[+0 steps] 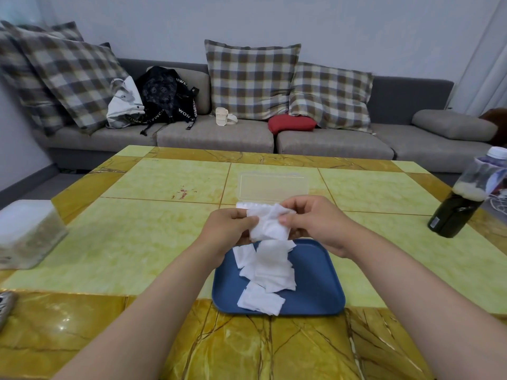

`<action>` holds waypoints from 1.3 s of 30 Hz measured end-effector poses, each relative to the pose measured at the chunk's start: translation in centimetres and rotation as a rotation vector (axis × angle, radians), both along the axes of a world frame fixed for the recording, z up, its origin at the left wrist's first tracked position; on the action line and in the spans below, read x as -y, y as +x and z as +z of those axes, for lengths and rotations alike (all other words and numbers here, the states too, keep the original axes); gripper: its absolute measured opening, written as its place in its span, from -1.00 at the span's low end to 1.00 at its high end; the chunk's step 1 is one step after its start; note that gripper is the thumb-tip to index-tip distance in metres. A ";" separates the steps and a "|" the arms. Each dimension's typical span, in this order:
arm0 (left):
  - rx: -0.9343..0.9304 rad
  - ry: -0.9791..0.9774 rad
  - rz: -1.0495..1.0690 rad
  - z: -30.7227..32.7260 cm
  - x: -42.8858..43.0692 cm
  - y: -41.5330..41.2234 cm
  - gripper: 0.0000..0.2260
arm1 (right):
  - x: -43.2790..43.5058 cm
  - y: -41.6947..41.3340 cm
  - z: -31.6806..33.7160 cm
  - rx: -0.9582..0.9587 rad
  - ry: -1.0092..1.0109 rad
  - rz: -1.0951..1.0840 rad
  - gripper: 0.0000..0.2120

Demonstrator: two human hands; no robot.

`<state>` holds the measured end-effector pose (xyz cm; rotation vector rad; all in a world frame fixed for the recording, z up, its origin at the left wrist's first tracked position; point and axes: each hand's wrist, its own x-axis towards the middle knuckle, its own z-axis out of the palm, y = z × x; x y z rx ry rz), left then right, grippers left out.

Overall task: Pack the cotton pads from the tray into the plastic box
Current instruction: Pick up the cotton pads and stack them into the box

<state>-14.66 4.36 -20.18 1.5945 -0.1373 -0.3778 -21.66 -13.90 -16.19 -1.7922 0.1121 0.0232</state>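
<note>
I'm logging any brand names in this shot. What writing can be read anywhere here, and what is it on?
"WOMEN", white capitals, partly legible on the straps of the black backpack on the sofa; the letters look reversed or cut off, so the reading is uncertain.
Dark bottle at the table's right edge: its label print is too small and blurred to read.
Cotton pads, blue tray and plastic box: no text visible.

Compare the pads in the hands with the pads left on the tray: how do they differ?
The held cotton pads are bunched together, lifted, pinched by the left hand and right hand. The tray pads lie flat, spread and overlapping on the blue tray. Both are white and squarish.
</note>
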 end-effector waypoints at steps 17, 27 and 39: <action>-0.131 -0.172 -0.145 0.7 2.2 -2.0 -0.77 | 1.0 0.4 -0.3 0.030 -0.252 -0.204 -0.70; -0.115 -0.185 -0.121 1.2 2.8 -1.9 -0.85 | 1.4 0.2 -0.3 -0.175 -0.031 -0.098 -0.73; 0.229 0.150 0.010 1.3 6.0 1.0 -0.78 | 5.2 2.6 0.5 -0.136 0.140 -0.318 -0.76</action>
